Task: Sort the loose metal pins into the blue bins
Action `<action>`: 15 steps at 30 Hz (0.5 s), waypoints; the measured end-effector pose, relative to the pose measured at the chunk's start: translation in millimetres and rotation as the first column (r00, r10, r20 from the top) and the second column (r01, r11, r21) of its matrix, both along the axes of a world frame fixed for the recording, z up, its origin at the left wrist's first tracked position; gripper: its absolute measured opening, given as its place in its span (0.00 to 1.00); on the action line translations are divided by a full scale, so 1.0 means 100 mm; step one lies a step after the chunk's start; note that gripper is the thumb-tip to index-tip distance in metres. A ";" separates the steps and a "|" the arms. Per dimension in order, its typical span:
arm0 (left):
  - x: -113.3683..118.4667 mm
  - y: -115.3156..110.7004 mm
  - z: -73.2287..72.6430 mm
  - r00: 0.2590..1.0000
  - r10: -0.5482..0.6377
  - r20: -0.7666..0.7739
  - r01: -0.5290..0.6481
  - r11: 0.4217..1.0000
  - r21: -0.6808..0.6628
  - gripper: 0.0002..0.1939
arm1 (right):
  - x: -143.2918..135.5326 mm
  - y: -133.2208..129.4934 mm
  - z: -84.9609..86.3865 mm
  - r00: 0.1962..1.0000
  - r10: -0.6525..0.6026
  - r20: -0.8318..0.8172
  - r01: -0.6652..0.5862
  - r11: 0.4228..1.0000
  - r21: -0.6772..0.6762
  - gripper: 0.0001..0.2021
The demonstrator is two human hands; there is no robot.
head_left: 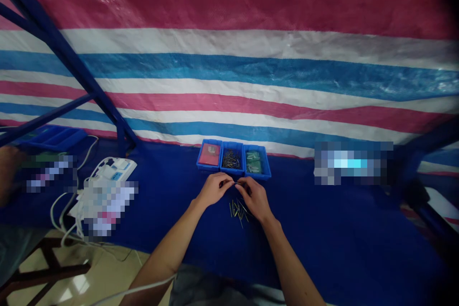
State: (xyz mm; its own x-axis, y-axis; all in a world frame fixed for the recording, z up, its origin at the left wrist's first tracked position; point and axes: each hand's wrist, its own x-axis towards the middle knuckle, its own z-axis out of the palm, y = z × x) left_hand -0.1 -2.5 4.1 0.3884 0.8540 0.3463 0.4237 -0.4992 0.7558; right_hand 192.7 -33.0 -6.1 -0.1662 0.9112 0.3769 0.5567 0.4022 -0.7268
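Observation:
My left hand (214,190) and my right hand (256,198) meet over the blue table, fingertips pinched close together. Between them is something thin and small, too fine to make out. Just below my fingers lies a loose pile of thin brass-coloured pins (238,211), partly beside my right hand. Beyond my hands stand three joined blue bins. The left bin (201,168) holds a flat reddish piece (210,154). Dark and brassy pins (232,158) fill the middle one. In the right bin (267,165) are small clear-greenish pieces (254,161).
A white power strip (124,170) with cables and a blurred-out item sit on the left. Another person's hand (9,167) shows at the far left, near a blue tray (59,138). A blue metal frame (84,74) rises there. Striped sheeting (229,64) hangs behind the table.

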 end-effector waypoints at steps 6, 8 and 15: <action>0.00 0.00 0.00 1.000 0.005 0.001 -0.005 1.000 -0.004 0.13 | 0.00 0.01 0.01 0.999 0.027 -0.030 -0.027 0.999 0.020 0.10; 0.00 0.00 0.00 1.000 0.000 -0.002 0.000 1.000 -0.002 0.12 | 0.00 0.00 0.02 0.999 0.029 -0.032 -0.028 0.999 0.028 0.11; 0.00 0.00 0.00 1.000 -0.004 0.000 0.004 1.000 -0.010 0.13 | -0.01 -0.02 0.05 1.000 0.017 -0.019 -0.016 0.999 0.033 0.12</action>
State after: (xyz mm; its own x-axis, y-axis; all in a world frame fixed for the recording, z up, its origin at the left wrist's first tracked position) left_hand -0.2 -2.2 4.4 0.3919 0.8560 0.3373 0.4218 -0.4929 0.7610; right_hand 191.6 -34.6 -1.2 -0.1737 0.8954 0.4100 0.5359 0.4353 -0.7234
